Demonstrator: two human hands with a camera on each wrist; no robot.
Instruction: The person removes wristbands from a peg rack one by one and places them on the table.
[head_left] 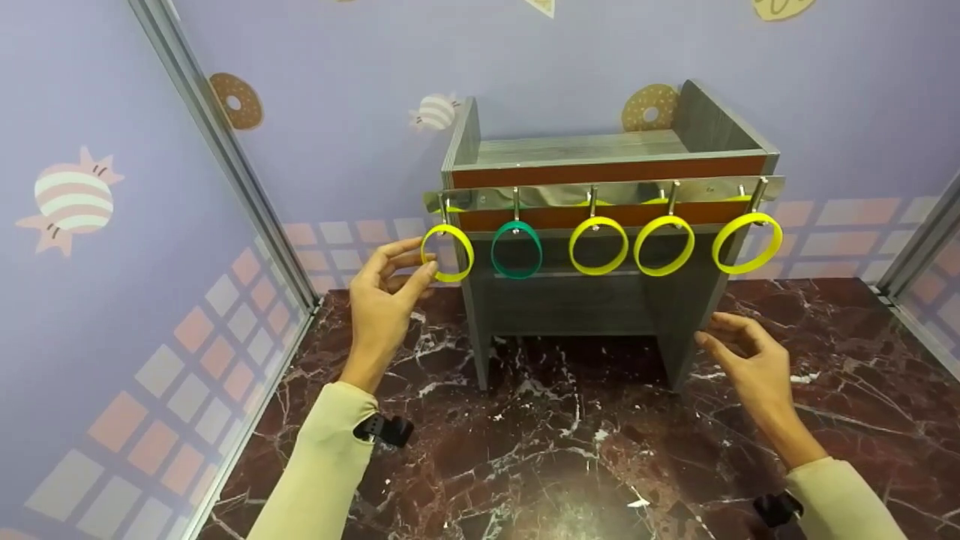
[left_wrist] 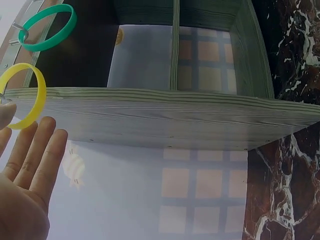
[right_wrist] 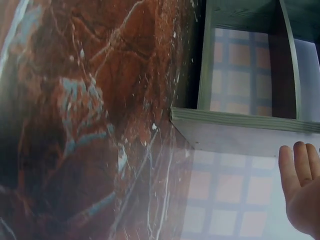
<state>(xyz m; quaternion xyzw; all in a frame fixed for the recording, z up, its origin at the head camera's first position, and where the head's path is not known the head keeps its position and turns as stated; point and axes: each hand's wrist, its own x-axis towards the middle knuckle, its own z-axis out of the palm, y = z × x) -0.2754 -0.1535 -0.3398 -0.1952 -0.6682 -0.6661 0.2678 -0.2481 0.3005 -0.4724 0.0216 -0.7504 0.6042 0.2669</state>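
My left hand (head_left: pixel 382 296) is at the leftmost yellow band (head_left: pixel 470 259), a ring-shaped loop hanging from a metal hook. Thumb and fingertips pinch the left edge of this band; the left wrist view has the thumb on one side of it and the other fingers stretched out behind. To its right hang a green band (head_left: pixel 517 276) and several more yellow bands (head_left: pixel 598 271), each on its own hook of a metal strip (head_left: pixel 547 196). Beside the lower right side of the grey wooden shelf (head_left: pixel 694 322), my right hand (head_left: pixel 757 367) holds nothing, fingers loosely bent.
The strip of hooks runs across the shelf's upper front, over a brown board (head_left: pixel 570 175). Under the shelf is a dark red marble-patterned tabletop (head_left: pixel 540 450). Purple printed walls (head_left: pixel 360 90) and a metal corner post (head_left: pixel 225 150) enclose the left and back.
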